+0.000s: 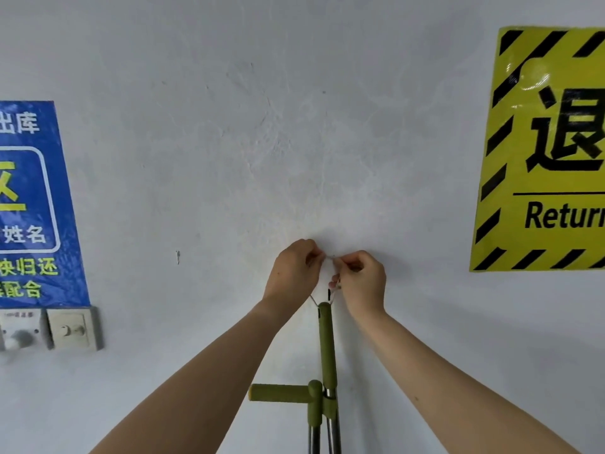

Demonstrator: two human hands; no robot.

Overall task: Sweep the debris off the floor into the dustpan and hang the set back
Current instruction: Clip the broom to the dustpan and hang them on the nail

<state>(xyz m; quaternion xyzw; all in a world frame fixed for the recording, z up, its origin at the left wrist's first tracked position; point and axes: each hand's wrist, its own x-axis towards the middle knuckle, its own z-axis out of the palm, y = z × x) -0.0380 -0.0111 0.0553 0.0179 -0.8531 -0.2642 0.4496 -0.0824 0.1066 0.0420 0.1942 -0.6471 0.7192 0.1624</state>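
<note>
The broom and dustpan set hangs upright against the grey wall. Its olive-green broom handle (pixel 327 345) points up, and the dustpan's green side grip (pixel 278 392) juts left where the two are clipped together. A thin hanging loop (pixel 314 301) runs from the handle's top up to my hands. My left hand (pixel 294 273) pinches the loop's left side near the wall. My right hand (pixel 361 278) pinches its right side. The fingertips of both hands meet at a small point on the wall, where a hook or nail is hidden. The brush head and pan are out of frame below.
A blue sign (pixel 29 204) with Chinese text is on the wall at left, above a switch plate (pixel 70 329) and a knob (pixel 16 339). A yellow and black "Return" sign (pixel 543 149) hangs at right. A small nail mark (pixel 177 257) shows left of my hands.
</note>
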